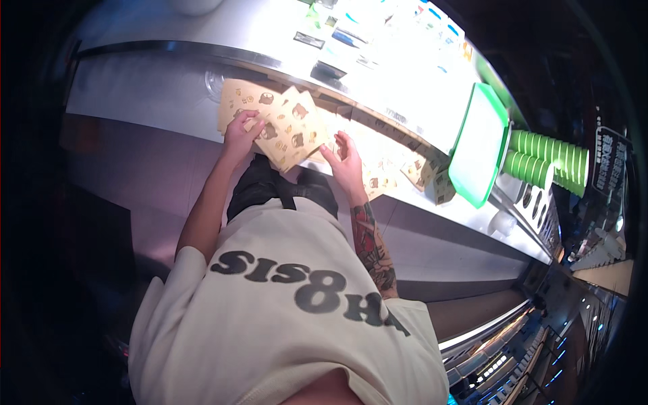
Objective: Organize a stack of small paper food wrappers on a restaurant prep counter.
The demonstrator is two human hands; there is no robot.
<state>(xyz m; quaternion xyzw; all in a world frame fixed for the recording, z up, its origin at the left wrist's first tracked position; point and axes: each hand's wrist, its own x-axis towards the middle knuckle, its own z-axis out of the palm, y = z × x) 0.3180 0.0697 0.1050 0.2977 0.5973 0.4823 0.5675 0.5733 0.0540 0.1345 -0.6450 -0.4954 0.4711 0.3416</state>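
Tan paper sheets or flat paper bags (288,134) printed with brown bears lie tilted in front of me, over the counter's front edge. My left hand (242,135) pinches their left side between thumb and fingers. At their lower right edge is my right hand (347,161), its thumb touching the paper and its fingers apart. Behind them, a flat stack of the same printed paper (235,93) rests on the counter to the left. More printed paper (374,179) lies to the right of my right hand, partly washed out by glare.
A raised shelf edge (182,46) runs behind the paper. Small packets and boxes (349,38) stand on the bright upper surface. A green-rimmed tray (478,147) leans at the right, beside stacked green cups (547,159). A clear round lid or container (215,85) sits at the left.
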